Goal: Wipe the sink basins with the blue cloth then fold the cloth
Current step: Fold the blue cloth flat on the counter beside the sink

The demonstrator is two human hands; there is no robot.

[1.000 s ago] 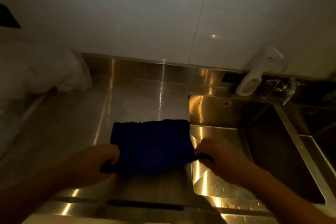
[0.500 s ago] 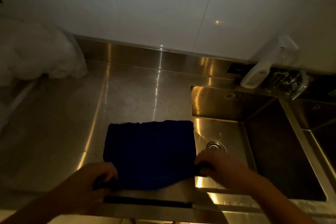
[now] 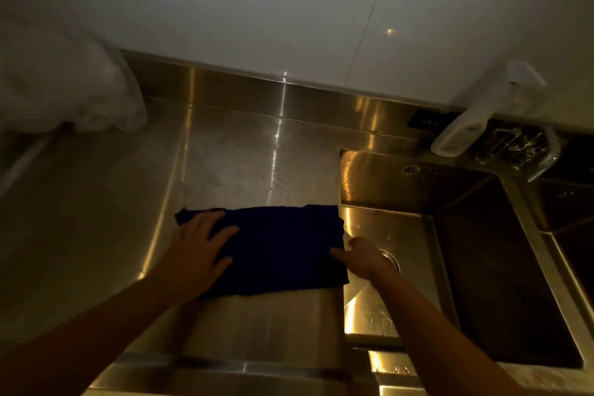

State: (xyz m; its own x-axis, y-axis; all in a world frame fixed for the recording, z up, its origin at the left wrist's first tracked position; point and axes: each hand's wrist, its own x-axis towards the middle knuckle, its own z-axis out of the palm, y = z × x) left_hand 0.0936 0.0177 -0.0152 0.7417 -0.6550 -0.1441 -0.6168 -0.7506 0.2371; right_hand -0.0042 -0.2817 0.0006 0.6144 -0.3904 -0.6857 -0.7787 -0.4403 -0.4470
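The dark blue cloth (image 3: 283,247) lies flat on the steel counter, its right edge at the rim of the sink basin (image 3: 450,267). My left hand (image 3: 196,247) rests palm down with spread fingers on the cloth's left part. At the cloth's right edge, over the basin's rim, my right hand (image 3: 363,255) has its thumb on the cloth and its fingers curled under the edge. The basin's drain is partly hidden behind my right hand.
A white spray bottle (image 3: 469,125) leans at the back corner of the sink, beside a metal tap (image 3: 527,151). A white plastic bag (image 3: 64,90) sits at the back left of the steel counter (image 3: 241,154). A second basin (image 3: 572,219) lies at the far right.
Both hands held the cloth's near corners; now the left hand lies flat on top of it. The cloth looks shorter front to back, with its near edge farther from the counter's front.
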